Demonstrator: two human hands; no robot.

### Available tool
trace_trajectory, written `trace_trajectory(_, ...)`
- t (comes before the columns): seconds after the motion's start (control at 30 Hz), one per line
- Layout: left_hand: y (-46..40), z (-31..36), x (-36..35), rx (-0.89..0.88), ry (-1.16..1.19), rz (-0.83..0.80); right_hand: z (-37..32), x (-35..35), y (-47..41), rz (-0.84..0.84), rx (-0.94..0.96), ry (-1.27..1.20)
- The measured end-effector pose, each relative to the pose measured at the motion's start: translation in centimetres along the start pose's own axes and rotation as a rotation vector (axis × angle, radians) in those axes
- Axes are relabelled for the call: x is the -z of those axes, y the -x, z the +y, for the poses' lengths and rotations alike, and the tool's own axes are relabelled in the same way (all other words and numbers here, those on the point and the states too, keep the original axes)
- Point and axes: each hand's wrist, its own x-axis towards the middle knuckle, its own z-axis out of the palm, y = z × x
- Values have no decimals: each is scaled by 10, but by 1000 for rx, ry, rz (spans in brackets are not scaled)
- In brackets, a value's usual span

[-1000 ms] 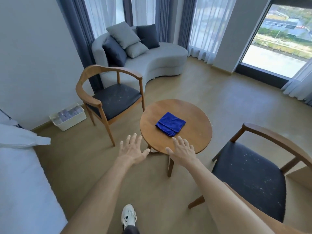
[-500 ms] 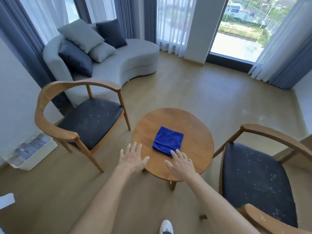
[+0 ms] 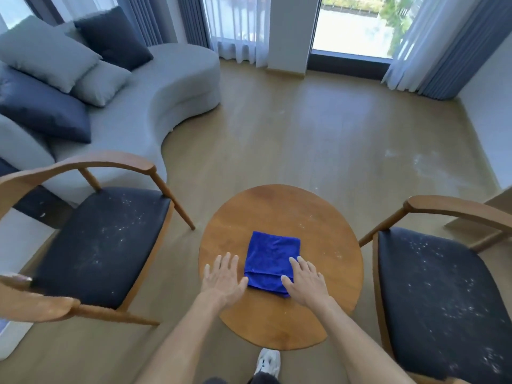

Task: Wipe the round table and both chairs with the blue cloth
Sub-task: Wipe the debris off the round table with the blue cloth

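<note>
A folded blue cloth [image 3: 270, 257] lies in the middle of the round wooden table [image 3: 279, 212], whose top shows faint white specks. My left hand [image 3: 223, 278] hovers flat over the table just left of the cloth, fingers spread. My right hand [image 3: 304, 278] is spread too, with its thumb and fingers over the cloth's near right corner; it is not gripping it. A wooden chair [image 3: 102, 245] with a dark, dusty seat stands left of the table. A matching dusty chair [image 3: 443, 295] stands on the right.
A curved grey sofa [image 3: 171, 79] with grey and dark cushions fills the back left. Curtains and a large window [image 3: 354, 23] line the far wall. Wooden floor [image 3: 318, 128] lies beyond the table. My white shoe [image 3: 267, 363] shows below the table's near edge.
I have stepped closer to the table. Both hands have moved forward over the tabletop, and my right hand has reached the cloth's near corner.
</note>
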Motion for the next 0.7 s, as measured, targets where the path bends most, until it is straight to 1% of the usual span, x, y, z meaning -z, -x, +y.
trace_trajectory(0.13,-65,14,-12,-97,-53,-20,13,-7,-41,5,-38,-34)
trace_trajectory(0.2,-107,16,-20,-167,-126,43,23,-17,-67,14,-47,-8)
trace_trajectory(0.3,-175,15,-34,-253,-239,167,40,-32,-117,62,-25,123)
trace_trajectory(0.4,-230,16,-53,-305,-310,180,52,-43,-167,114,22,258)
trace_trajectory(0.53,-269,19,-73,-388,-347,168,52,-60,-210,128,46,357)
trace_trajectory(0.6,-281,20,-78,-413,-365,174,48,-62,-219,205,62,367)
trace_trajectory(0.7,-288,24,-75,-434,-361,179,44,-65,-222,379,113,428)
